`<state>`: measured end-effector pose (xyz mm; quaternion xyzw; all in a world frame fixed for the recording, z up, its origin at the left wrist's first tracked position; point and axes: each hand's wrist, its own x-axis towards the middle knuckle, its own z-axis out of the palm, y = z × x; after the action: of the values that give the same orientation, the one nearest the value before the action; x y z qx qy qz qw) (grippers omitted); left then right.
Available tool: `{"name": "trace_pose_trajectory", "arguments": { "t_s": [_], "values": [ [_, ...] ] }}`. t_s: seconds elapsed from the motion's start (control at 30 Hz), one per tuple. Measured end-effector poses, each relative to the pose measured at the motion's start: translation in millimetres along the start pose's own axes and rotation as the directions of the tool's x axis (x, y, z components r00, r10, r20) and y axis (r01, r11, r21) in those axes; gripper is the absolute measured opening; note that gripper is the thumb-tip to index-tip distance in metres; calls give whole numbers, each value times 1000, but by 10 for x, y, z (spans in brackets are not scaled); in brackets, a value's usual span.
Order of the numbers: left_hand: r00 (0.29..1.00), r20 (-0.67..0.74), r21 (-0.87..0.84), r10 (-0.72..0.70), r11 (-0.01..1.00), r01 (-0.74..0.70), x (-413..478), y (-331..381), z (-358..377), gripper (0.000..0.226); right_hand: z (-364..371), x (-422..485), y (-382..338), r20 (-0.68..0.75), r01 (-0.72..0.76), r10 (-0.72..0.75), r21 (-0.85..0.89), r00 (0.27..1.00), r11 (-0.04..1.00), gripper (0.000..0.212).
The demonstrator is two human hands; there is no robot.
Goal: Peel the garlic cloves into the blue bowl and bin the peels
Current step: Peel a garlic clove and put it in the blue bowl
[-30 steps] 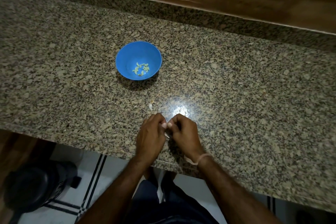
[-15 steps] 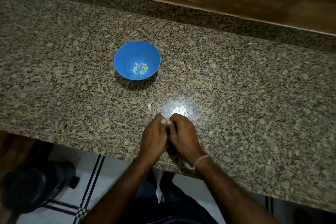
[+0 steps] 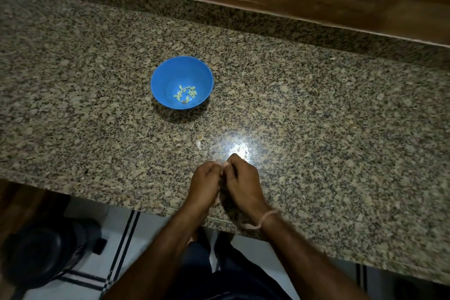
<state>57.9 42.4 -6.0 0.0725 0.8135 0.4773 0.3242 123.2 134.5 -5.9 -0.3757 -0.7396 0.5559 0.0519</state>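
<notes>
Both hands are meeting at the near edge of the counter (image 3: 316, 129), knuckles up and fingers curled. The left hand (image 3: 204, 178) and the right hand (image 3: 241, 178) are pressing their fingertips together around a garlic clove (image 3: 223, 165). Only a small pale sliver of it is showing between the fingers, so which way its long axis is running cannot be told. A pale band (image 3: 266, 218) is circling the right wrist. At 11 o'clock from the hands, just beyond the left fingertips, a loose pale piece (image 3: 199, 144) is lying on the granite, apart from both hands. It is elongated, with its long axis running roughly from 12 to 6 o'clock. Farther out along the same 11 o'clock line, well apart from the hands, the blue bowl (image 3: 170, 75) is sitting upright. A small cluster of peeled cloves (image 3: 185, 94) is resting at its bottom, toward 5 o'clock of the bowl's centre, and the slivers are pointing every which way. Below the counter edge at 8 o'clock, a dark round container (image 3: 36, 251) is standing on the striped floor (image 3: 121, 251).
</notes>
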Motion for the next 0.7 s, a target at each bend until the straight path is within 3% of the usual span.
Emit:
{"name": "trace_pose_trajectory", "arguments": {
  "t_s": [0.07,0.1,0.17,0.23,0.3,0.33,0.4,0.43,0.47,0.5,0.53,0.57,0.63,0.7],
  "values": [
    [990,-9,147,144,979,-141,-22,22,-36,27,-26,-1,-13,56,-97,91,134,994,986,30],
    [963,-22,276,270,927,-254,-34,5,-45,24,-23,12,-38,125,-217,188,279,974,936,31],
    [902,-38,380,430,841,-385,-41,-40,-63,21,-25,46,-33,278,-433,342,408,897,804,33],
    [903,-40,381,429,842,-383,-35,-62,-78,21,-43,51,-70,294,-457,359,414,886,787,35],
    [975,-16,186,221,959,-214,-47,-5,-66,26,-51,-1,-24,124,-168,149,167,981,971,34],
    [998,30,-4,61,998,-61,-38,30,-44,29,-54,-30,13,57,23,-21,-31,998,999,30],
    [952,177,-275,-251,916,293,-17,84,-40,34,-54,-32,70,28,268,-272,-289,962,919,25],
    [927,214,-283,-308,889,361,-13,106,-52,35,-50,-19,76,32,322,-332,-339,943,884,25],
    [943,190,-197,-274,930,310,-9,101,-64,35,-41,-19,77,31,324,-334,-339,942,883,26],
    [980,131,-71,-151,984,161,-18,66,-78,33,-24,-17,75,34,257,-258,-264,966,930,27],
    [998,51,96,30,995,-35,-30,19,-99,30,-26,-13,43,60,120,-115,-80,992,990,30],
    [975,-7,259,224,942,-214,-34,-26,-118,26,-39,6,16,122,-74,56,144,991,987,32],
    [880,0,372,475,817,-441,-53,-84,-139,21,-28,5,-17,288,-398,299,397,910,827,36],
    [876,5,319,482,829,-459,-70,-70,-132,22,-20,30,-25,369,-517,376,445,850,731,33]
  ]
}}
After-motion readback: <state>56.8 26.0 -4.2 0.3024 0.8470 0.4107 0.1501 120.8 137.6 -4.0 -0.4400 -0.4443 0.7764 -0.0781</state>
